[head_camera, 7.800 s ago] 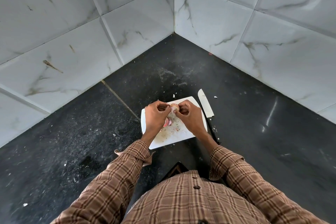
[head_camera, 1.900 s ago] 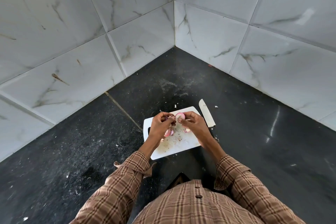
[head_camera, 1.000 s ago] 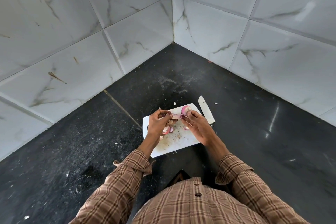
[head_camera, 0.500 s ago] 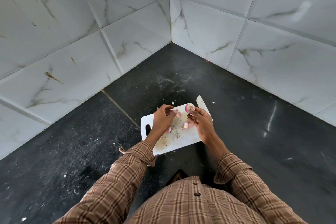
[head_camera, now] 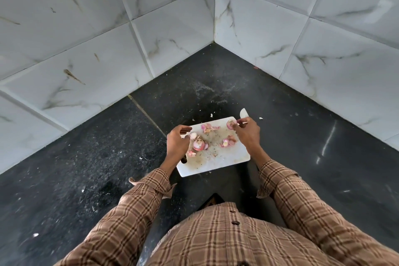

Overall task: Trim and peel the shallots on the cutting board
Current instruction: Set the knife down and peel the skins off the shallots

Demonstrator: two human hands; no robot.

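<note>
The right hand point(head_camera: 246, 134) pinches a small peeled pink shallot point(head_camera: 230, 124) at the far corner of the white plastic cutting board point(head_camera: 218, 157). Left of that grip, the left hand point(head_camera: 177, 142) curls loosely, fingertips beside another unpeeled shallot point(head_camera: 198, 144) and holding nothing clearly.

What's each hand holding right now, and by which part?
Right hand: peeled shallot, pinched at its near side by fingertips. Left hand: nothing clearly held.
</note>
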